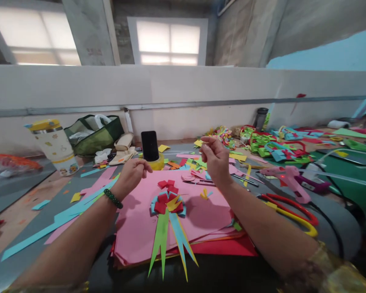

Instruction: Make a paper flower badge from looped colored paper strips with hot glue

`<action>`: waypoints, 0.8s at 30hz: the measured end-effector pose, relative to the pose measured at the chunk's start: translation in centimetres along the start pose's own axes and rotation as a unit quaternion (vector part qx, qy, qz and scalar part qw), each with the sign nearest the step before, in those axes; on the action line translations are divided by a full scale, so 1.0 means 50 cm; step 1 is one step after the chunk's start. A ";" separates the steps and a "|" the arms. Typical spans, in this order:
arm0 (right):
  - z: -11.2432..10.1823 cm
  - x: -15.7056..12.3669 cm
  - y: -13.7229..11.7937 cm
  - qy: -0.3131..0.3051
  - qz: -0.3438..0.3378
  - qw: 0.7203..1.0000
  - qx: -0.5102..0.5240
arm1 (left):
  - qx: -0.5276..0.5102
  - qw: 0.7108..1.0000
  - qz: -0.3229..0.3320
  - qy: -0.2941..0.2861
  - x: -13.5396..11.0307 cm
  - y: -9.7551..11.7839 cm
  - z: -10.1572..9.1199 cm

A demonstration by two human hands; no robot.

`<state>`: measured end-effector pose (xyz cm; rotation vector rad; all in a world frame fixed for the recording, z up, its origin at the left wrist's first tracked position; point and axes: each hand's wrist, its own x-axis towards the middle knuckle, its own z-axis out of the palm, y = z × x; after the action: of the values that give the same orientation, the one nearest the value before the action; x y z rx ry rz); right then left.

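Note:
My left hand (135,173) hovers above the far left part of a stack of pink paper (134,240), its fingers curled together. On the other side, my right hand (215,158) is raised with thumb and fingers pinched; a yellow scrap shows beside its fingertips, and I cannot tell if it is held. Between and below the hands lies a paper rosette (168,204) of red, blue and yellow loops, with green and blue pointed tails (161,244). Red folded pieces (167,184) sit just beyond it. A small yellow and blue paper piece (205,194) lies right of it.
A pink glue gun (288,181) and red and yellow scissors (292,211) lie at right. A phone (150,145) stands against yellow tape (156,162). Left are blue strips (33,240), a tumbler (53,148) and a green bag (94,136). Colourful paper pieces (262,140) heap at back right.

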<state>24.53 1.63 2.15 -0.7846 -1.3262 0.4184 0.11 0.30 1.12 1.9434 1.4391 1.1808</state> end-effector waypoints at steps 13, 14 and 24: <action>0.021 0.111 -0.049 -0.354 0.103 0.811 -0.453 | 0.022 0.997 0.037 0.060 0.007 -0.002 0.000; 0.023 0.124 -0.028 -0.351 0.111 0.801 -0.472 | 0.027 0.997 0.040 0.060 0.007 -0.004 0.002; 0.036 0.191 0.148 -0.327 0.192 0.698 -0.607 | 0.080 0.993 0.057 0.058 0.006 -0.019 0.017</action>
<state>26.08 13.64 3.61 -2.2091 -2.1106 0.0577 0.33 1.01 0.04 2.1214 1.5418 1.2839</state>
